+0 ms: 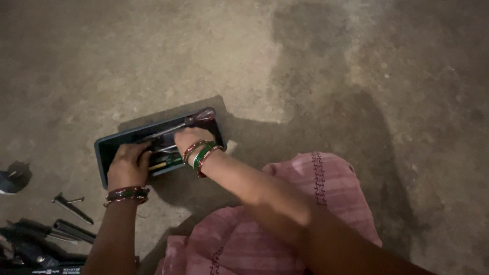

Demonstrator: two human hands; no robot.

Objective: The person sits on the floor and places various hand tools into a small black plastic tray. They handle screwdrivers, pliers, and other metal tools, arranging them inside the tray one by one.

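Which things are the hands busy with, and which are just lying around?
In use: tool tray, screwdriver lying across it, left hand, right hand.
Lying about: loose tools on the floor, dark round thing.

Left of your left wrist, a small bent metal tool (pixel 72 206) lies on the concrete floor (pixel 316 66). Below it, near your left forearm, you see a pile of dark tools (pixel 35 244) with long handles; what kind they are is not clear. Further left, at the edge of the view, a dark round object (pixel 12 178) sits on the floor. Under your right forearm, pink cloth with darker embroidered lines (pixel 305 203) spreads out.
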